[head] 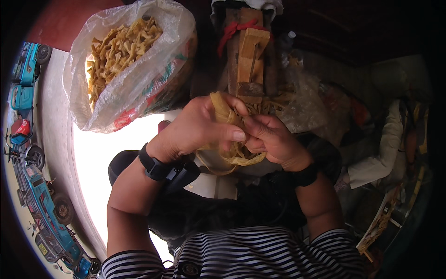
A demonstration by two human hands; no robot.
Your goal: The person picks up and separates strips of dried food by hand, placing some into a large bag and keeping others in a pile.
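Observation:
Both my hands meet in front of my body over a bundle of pale yellow, flat leaf-like strips [240,157]. My left hand [197,129] grips a broader strip that stands up between thumb and index finger. The fingers of my right hand [268,137] pinch the same bundle close to my left thumb. Loose strip ends loop down below the hands. Just beyond them is a wooden block device [251,66] with a slot, tied with a red cloth strip [237,29]. More strips [275,104] lie beside its near end, partly hidden by my right hand.
A large translucent plastic sack [167,31] at the upper left holds many short, folded yellow pieces [122,52]. A clear plastic bag [303,104] lies right of the block. Another person's light trouser leg [378,153] shows at right, near a tray [379,219] of pieces. Blue three-wheelers [48,205] stand outside at left.

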